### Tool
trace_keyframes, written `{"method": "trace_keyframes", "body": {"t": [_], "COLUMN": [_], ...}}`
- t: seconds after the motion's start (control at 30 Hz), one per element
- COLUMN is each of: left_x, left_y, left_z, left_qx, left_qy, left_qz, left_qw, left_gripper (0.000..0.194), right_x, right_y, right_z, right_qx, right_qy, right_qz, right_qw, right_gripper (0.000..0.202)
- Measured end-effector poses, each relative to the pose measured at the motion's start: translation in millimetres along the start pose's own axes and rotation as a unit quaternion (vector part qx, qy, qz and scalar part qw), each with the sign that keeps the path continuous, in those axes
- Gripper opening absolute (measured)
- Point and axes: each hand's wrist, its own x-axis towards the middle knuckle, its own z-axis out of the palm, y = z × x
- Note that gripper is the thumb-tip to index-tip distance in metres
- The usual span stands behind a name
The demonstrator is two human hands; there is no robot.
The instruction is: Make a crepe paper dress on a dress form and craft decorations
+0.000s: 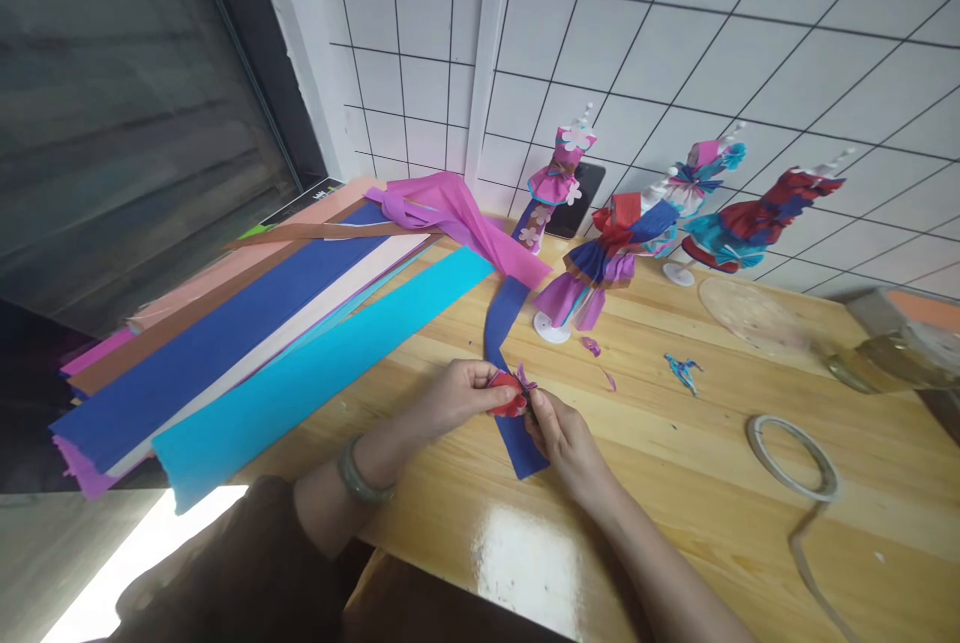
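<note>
A small folded piece of red and purple crepe paper (507, 393) is held low over the table. My left hand (459, 397) pinches its red part between thumb and fingers. At the purple end, my right hand (561, 435) closes on the same piece; something dark shows at those fingertips, too small to name. Beneath both hands lies a blue crepe paper strip (523, 451), bent near its top. Small purple scraps (591, 347) and a blue twisted scrap (682, 373) rest beyond my right hand.
Long crepe paper strips (322, 348) in several colours cover the table's left side. Several miniature dress stands (600, 258) in crepe paper line the wall, with a phone (583, 198) behind. At right are a tape roll (793, 458), its tail hanging loose, and a blurred amber roll (874, 363).
</note>
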Motion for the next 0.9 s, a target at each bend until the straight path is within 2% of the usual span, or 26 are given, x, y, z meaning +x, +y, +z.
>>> {"method": "trace_keyframes", "body": {"t": [0.33,0.9], "left_x": [-0.4,-0.9], "left_y": [-1.3,-0.8], "left_z": [0.6,-1.8], "left_qx": [0.024,0.033], "left_qy": [-0.005,-0.022], "left_qz": [0.004,0.0], "left_qw": [1.0,0.999], "left_gripper": [0.025,0.025], "right_x": [-1.2,0.1], "right_y": [-1.9,-2.7], "right_z": [0.6,0.7], "right_qx": [-0.001,0.021], "right_qy": [-0.009,-0.019], "right_qz": [-0.008,0.007], "right_qw": [1.0,1.0], "right_gripper": [0.038,0.037]}}
